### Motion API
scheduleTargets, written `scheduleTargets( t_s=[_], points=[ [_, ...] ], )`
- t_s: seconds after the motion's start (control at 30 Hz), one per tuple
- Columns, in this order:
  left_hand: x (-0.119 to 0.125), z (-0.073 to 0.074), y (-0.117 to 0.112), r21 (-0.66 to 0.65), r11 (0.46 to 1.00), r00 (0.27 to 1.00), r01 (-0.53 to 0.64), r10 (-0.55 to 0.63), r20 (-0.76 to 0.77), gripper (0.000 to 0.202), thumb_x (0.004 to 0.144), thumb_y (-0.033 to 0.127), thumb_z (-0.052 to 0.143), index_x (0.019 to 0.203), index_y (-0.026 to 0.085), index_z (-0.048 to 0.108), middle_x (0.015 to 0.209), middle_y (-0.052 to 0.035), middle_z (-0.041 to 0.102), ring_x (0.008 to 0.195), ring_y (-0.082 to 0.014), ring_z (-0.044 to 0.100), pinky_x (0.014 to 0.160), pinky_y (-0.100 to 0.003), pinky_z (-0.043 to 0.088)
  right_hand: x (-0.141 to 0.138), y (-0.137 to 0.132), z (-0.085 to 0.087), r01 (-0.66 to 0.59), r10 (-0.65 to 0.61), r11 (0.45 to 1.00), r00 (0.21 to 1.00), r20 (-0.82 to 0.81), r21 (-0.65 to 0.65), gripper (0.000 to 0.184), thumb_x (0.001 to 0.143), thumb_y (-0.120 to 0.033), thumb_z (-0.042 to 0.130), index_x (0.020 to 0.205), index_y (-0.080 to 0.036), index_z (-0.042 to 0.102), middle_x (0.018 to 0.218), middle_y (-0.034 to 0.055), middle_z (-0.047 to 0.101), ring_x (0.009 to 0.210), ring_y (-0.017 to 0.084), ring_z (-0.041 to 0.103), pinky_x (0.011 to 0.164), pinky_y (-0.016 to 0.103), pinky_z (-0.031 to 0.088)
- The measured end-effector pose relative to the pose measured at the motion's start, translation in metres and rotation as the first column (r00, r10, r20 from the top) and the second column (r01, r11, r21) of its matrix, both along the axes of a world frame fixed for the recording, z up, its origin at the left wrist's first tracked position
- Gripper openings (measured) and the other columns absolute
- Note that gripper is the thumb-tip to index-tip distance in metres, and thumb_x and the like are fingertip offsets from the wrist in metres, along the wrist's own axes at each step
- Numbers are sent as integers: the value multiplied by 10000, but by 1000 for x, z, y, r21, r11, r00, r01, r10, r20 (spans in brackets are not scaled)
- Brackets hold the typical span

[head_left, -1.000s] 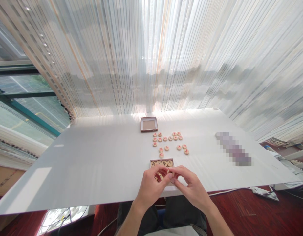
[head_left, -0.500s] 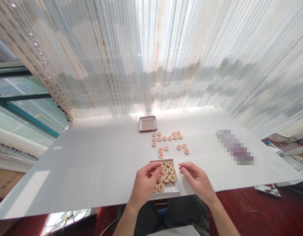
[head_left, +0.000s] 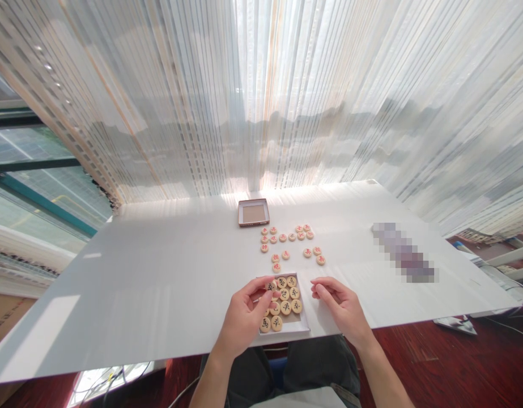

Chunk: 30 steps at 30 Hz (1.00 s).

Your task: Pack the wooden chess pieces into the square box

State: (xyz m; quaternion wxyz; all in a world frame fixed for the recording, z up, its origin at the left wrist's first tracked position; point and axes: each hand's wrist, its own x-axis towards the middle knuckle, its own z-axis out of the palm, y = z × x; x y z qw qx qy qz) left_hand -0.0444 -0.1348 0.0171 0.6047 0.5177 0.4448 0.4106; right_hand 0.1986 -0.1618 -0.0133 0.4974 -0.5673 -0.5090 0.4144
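My left hand is over the left side of a shallow open box at the table's front edge. Its thumb and fingers close around a round wooden Chinese chess piece with a black character. Several more black-marked pieces lie flat in rows in the box, some partly covered by the hand. Bare box bottom shows at the front right. My right hand hovers just right of the box, fingers curled and thumb close to the index finger, with nothing visible between them.
Several red-marked pieces lie in loose groups beyond the box on the white table. Behind them stands a box lid, open side up. A blurred-out object lies at the right. Striped curtains hang at the back.
My left hand has shifted slightly left and its fingers have parted, so the piece between them now shows. My right hand has curled a little more beside the box.
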Motion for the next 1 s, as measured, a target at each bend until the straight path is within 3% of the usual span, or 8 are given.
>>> scheduleTargets(
  t_s=[0.1, 0.23, 0.43, 0.63, 1.0],
  points=[
    [-1, 3, -2, 23, 1000, 998, 9, -8, -54, 300, 906, 402, 659, 1116, 191, 687, 1181, -97, 716, 1043, -246, 712, 868, -356, 617, -1, 0, 0, -15, 15, 1000, 1000, 16, 0, 325, 916, -488, 638, 1032, -195, 717, 997, 80, 740, 846, 208, 717, 808, 313, 587],
    [-4, 11, -7, 150, 988, 960, 30, 13, -280, 215, 906, 389, 664, 1023, 217, 719, 1064, -61, 741, 925, -199, 707, 844, -313, 582, -3, -1, 3, -34, 34, 999, 998, 45, 11, 322, 929, -482, 620, 1046, -195, 711, 1020, 86, 743, 873, 219, 719, 822, 323, 586],
    [-1, 26, -13, 298, 930, 906, 217, -78, -416, 98, 921, 275, 648, 962, 261, 735, 1012, -18, 743, 954, -189, 682, 897, -301, 536, -9, -3, 11, -42, 37, 998, 992, 124, 40, 288, 937, -468, 604, 1010, -217, 725, 1009, 74, 749, 928, 236, 707, 832, 328, 576],
    [3, 30, -12, 296, 897, 847, 327, -140, -513, 64, 883, 282, 699, 931, 257, 732, 935, -11, 742, 861, -187, 686, 811, -284, 544, -10, -4, 11, -52, 42, 997, 986, 159, 59, 256, 954, -433, 584, 1018, -226, 718, 1000, 68, 745, 936, 237, 693, 830, 329, 561],
    [10, 25, -8, 274, 841, 773, 467, -237, -588, 102, 899, 281, 686, 915, 287, 787, 885, -10, 758, 844, -191, 671, 797, -285, 536, -10, -5, 14, -57, 43, 996, 984, 174, 74, 236, 962, -412, 576, 1001, -228, 718, 981, 58, 745, 923, 231, 693, 829, 321, 551]
  ],
)
